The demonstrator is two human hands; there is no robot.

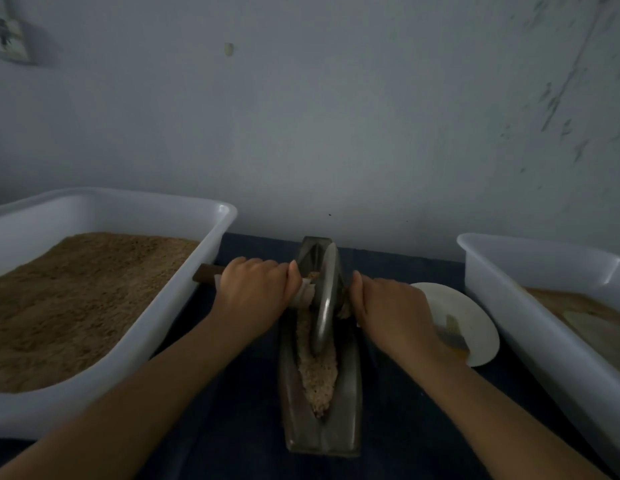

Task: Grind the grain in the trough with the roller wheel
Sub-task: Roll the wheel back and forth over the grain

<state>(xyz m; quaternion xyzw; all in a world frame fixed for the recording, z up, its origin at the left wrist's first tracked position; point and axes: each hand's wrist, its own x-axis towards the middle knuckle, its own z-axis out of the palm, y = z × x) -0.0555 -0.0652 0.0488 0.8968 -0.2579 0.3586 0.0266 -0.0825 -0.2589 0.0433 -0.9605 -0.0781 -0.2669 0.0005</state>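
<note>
A long dark metal trough lies lengthwise on the table's middle, holding pale crushed grain. A grey metal roller wheel stands upright in the trough's far half. A wooden axle handle runs through the wheel from side to side. My left hand grips the handle on the wheel's left, over a pale cloth wrap. On the wheel's right, my right hand grips the other end, which is hidden under the fingers.
A big white tub of brown grain stands at the left. A second white tub with brown meal stands at the right. A white plate lies between trough and right tub. A dark blue cloth covers the table; a wall stands close behind.
</note>
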